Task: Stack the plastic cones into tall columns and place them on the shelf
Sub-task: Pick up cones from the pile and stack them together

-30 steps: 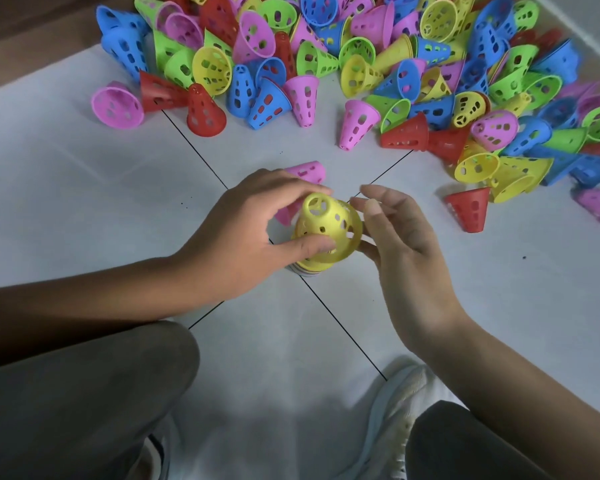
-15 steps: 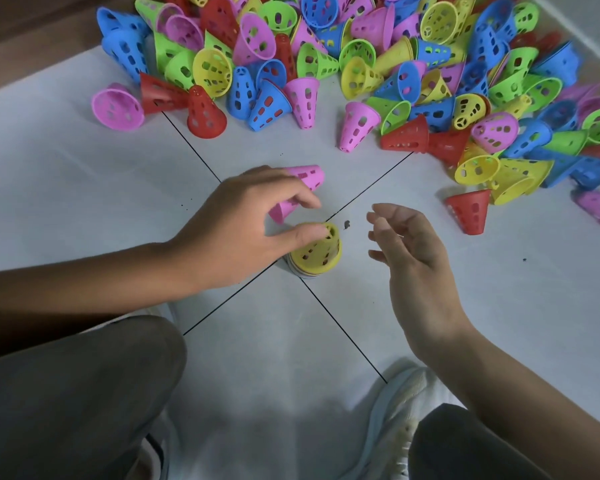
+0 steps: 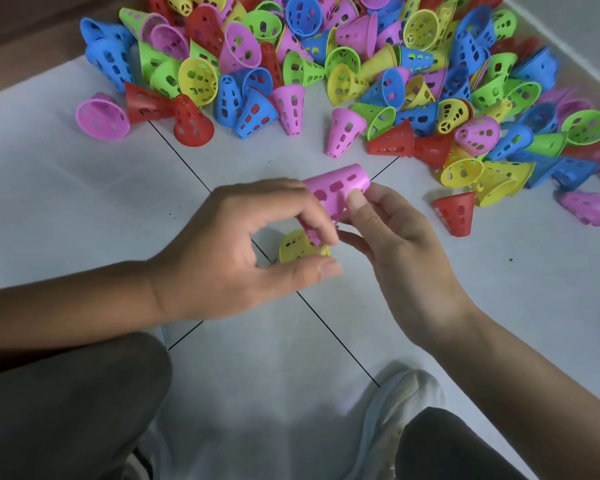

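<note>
head view, single entry.

item: pink cone, plastic, tapered, pierced with rows of oblong holes, lying tilted in the air with its narrow closed end up and to the right. held by both hands just above the floor, in front of the pile.

left hand: fingers curled over the wide end of the pink cone, fingertips pinching it; thumb stretched out below, lying across the front of the stack.

right hand: thumb pressed on the side of the pink cone, fingers curled behind it, clamped on it from the right.

item: stack, yellow cone on top, same holed pattern, standing on the floor under the left hand's fingers, mostly hidden; how many cones it holds cannot be told.

item: pile, loose cones in blue, green, yellow, pink and red, tumbled every way across the far side of the floor. a red cone stands apart at the pile's near edge, right of the hands; a pink one lies just beyond the hands.

surface: floor, pale grey tiles with thin dark joints crossing under the hands. a brown strip runs along the far left.

also in view: dark trouser knees low in the frame, and a pale shoe between them.
</note>
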### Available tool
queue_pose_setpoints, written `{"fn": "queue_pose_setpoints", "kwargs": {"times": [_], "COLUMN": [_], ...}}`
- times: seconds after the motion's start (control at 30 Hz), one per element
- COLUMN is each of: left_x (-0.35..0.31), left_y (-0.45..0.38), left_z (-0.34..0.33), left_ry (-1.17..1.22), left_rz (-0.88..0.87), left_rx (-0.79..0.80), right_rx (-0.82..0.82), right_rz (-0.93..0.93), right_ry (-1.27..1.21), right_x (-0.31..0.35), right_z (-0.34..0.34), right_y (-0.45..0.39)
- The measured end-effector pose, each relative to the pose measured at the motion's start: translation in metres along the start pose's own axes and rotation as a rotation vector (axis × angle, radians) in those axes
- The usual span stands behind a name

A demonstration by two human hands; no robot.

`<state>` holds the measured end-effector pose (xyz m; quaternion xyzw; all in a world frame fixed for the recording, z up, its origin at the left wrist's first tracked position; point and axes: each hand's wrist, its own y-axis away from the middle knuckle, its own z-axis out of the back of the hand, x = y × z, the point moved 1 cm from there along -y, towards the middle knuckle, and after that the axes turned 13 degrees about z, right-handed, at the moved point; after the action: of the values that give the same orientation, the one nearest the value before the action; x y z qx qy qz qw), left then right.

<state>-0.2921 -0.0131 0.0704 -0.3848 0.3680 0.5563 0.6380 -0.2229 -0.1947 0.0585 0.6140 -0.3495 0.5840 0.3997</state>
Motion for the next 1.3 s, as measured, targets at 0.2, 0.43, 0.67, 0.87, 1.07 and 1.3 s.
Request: {"fn": "queue_pose_setpoints", "kwargs": {"times": [0.2, 0.43, 0.67, 0.87, 1.07, 1.3], "left_x": [0.005, 0.023, 0.034, 0.034, 0.053, 0.085], "left_y": [0.005, 0.006, 0.001, -0.007, -0.008, -0.026], "left_z": [0.000, 0.015, 0.015, 0.019, 0.033, 0.055], "left_ry": [-0.104, -0.164, -0.154, -0.137, -0.188, -0.226], "left_rz": [-0.073, -0.005, 0.040, 0.036, 0.067, 0.224], "left_rx": [0.078, 0.024, 0.033, 0.105, -0.003, -0.142], "right_rx": [0.007, -0.023, 0.000, 0.116, 0.138, 0.209], "right_rz": [0.106, 0.215, 0.131, 0.233, 0.246, 0.178], "right_ry": [0.172, 0.372, 0.278, 0.506, 0.593, 0.597], "right_x": [0.000, -0.015, -0.016, -0.014, -0.030, -0.042], "right_z": [0.003, 0.004, -0.002, -0.002, 0.007, 0.018], "right_y": [0.004, 0.009, 0.003, -0.006, 0.007, -0.003]}}
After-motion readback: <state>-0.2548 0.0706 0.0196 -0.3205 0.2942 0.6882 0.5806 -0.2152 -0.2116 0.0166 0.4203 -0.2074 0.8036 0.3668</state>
